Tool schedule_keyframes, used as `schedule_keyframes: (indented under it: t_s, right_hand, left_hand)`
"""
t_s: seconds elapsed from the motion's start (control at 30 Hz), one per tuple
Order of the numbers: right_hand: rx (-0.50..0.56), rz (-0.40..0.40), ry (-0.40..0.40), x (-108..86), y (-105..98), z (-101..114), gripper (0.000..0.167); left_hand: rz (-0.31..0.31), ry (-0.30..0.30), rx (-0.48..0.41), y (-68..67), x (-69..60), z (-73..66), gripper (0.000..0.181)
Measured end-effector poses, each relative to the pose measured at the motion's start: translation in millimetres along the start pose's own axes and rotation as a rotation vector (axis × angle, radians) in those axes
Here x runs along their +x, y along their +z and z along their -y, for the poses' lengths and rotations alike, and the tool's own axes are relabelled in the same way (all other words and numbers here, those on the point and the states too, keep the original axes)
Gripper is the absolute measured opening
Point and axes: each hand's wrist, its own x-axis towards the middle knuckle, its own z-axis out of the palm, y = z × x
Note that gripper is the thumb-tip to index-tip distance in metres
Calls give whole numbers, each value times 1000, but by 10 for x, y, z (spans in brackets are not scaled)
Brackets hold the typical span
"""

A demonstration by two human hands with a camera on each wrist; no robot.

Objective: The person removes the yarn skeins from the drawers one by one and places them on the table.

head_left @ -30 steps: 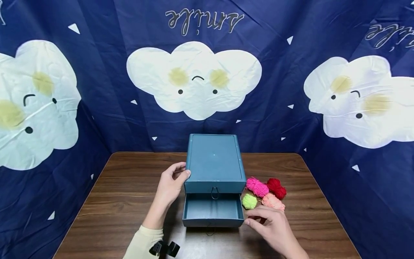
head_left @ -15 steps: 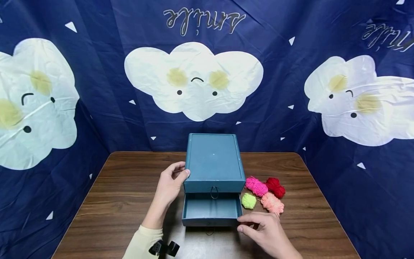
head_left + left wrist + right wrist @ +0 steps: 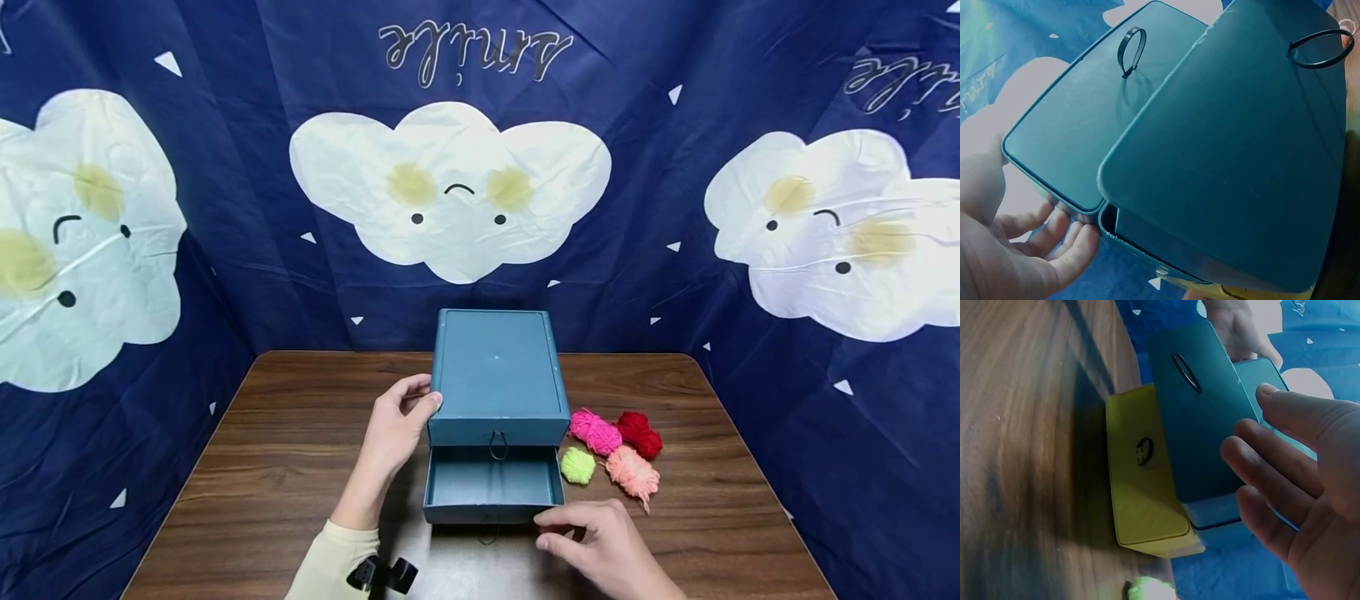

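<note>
A teal drawer box (image 3: 498, 367) stands with its teal middle drawer (image 3: 495, 483) pulled out, the inside bare. My left hand (image 3: 393, 429) grips the box's left side near the front corner; in the left wrist view its fingers (image 3: 1079, 240) lie along the side. My right hand (image 3: 603, 542) is at the right end of the open drawer's front, fingers loosely bent. From the right wrist view, this hand (image 3: 1304, 469) holds nothing and hovers before the teal front (image 3: 1194, 437); contact cannot be told. A yellow lower drawer (image 3: 1141, 469) shows beneath it, with a black loop.
Right of the box lie pink yarn (image 3: 596, 432), red yarn (image 3: 640, 435), green yarn (image 3: 577, 466) and peach yarn (image 3: 632, 472). They rest on a wooden table (image 3: 300, 467). A blue cloth (image 3: 645, 300) with white clouds hangs behind and at both sides.
My right hand has moved left from beside the yarn to the drawer's front right corner, uncovering more of the peach yarn. My left hand and the drawer look unchanged.
</note>
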Motion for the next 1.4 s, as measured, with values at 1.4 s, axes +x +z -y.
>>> schedule_keyframes:
  t_s: [1.4]
  right_hand:
    - [110, 218, -7, 72, 389, -102, 26]
  left_hand:
    - [-10, 11, 2, 1, -34, -43, 44]
